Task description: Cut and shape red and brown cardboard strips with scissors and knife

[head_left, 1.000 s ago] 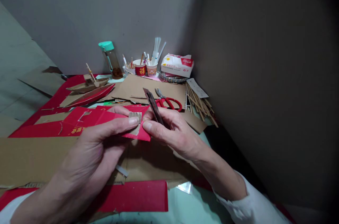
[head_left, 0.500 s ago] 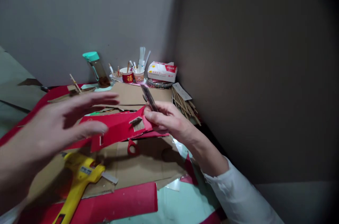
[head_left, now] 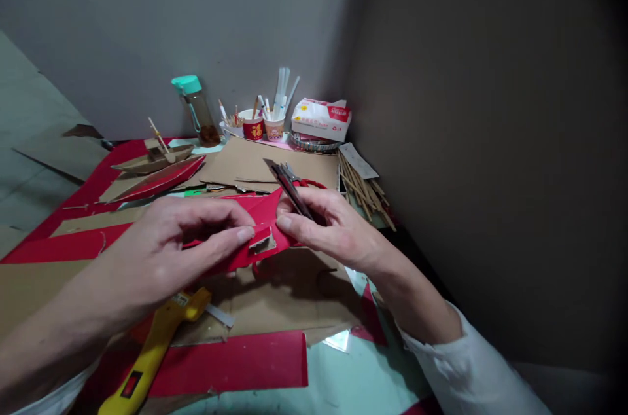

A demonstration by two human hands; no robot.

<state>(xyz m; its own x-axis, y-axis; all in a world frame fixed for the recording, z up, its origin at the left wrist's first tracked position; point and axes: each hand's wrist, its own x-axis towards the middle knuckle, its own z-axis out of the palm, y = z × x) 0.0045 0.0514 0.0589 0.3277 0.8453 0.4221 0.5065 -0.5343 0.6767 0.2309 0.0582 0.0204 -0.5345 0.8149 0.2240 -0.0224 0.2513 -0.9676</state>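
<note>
A: State the position of the workpiece.
B: The red card [head_left: 268, 205] was held above brown cardboard [head_left: 289, 294], between the left hand [head_left: 169, 241] and the right hand [head_left: 331, 228]. Its long axis ran roughly from side to side.

A: State the condition of each hand.
B: The left thumb and fingertips were drawn nearly together, pinching the card beside a small cut flap [head_left: 261, 235]. The right thumb and finger pinched the card's right end. The same hand also held a knife [head_left: 293, 190], blade pointing away from the wearer and leftward. Fingers behind the card could not be seen.

A: Which spatial relation governed?
B: The flap lay just right of the left thumb tip and short of the right thumb. The left hand was nearer.

A: Describe edges and room for moving.
B: The card's near edge stood apart from the cardboard, so room lay toward the wearer. Scissors [head_left: 313, 184] lay just beyond the knife. A yellow glue gun [head_left: 164, 336] lay below the left forearm, next to a red strip [head_left: 255, 362] on the counter [head_left: 366, 379].
</note>
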